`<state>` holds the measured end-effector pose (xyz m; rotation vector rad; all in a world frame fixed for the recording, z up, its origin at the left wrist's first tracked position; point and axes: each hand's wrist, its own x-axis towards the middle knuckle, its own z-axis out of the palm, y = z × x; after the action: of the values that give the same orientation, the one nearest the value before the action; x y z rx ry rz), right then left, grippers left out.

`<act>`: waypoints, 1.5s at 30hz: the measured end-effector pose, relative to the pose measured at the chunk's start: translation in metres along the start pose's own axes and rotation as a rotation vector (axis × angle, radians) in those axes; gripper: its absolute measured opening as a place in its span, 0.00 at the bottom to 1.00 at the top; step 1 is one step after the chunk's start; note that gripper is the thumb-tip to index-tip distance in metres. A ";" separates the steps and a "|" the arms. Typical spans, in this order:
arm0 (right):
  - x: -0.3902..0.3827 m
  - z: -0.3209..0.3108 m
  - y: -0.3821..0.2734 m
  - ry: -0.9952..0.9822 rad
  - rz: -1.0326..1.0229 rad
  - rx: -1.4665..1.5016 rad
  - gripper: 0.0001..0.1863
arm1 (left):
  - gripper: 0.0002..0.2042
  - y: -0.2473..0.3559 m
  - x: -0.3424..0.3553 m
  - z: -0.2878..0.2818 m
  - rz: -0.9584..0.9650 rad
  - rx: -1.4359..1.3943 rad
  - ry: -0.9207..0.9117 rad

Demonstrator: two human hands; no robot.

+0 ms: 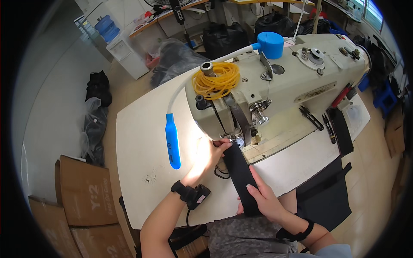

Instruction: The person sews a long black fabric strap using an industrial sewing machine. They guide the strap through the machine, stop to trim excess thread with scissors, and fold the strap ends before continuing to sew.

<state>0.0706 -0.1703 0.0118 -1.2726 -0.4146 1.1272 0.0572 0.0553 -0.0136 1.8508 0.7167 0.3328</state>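
Note:
A long black fabric strip [239,171] runs from beneath the needle area of a cream sewing machine [282,84] toward my lap. At its far end, close by the presser foot, my left hand [218,148] pinches the strip's left edge between thumb and fingers. Lower down, my right hand [263,195] grips the strip from the right side, thumb on top and some fingers hidden underneath. A blue gooseneck lamp [173,144] lights my left hand and wrist. The strip's end under the machine head is hard to make out.
Yellow rubber bands [217,81] loop around a post on the machine. Thread snips [311,118] and a second pair [329,129] lie on the right. More black fabric [325,198] hangs at the white table's [142,129] front right edge. Cardboard boxes [84,191] stand left.

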 end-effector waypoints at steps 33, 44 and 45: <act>0.008 0.003 0.000 -0.021 -0.019 0.056 0.32 | 0.08 0.024 -0.001 -0.006 0.012 0.169 0.022; 0.009 0.003 0.001 0.008 -0.019 0.055 0.32 | 0.08 0.016 -0.001 -0.003 0.031 0.138 0.050; 0.008 0.003 0.001 0.001 -0.020 0.050 0.32 | 0.08 0.015 -0.001 -0.002 0.037 0.144 0.055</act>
<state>0.0718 -0.1618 0.0093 -1.2227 -0.3947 1.1132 0.0599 0.0527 0.0011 1.9999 0.7614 0.3649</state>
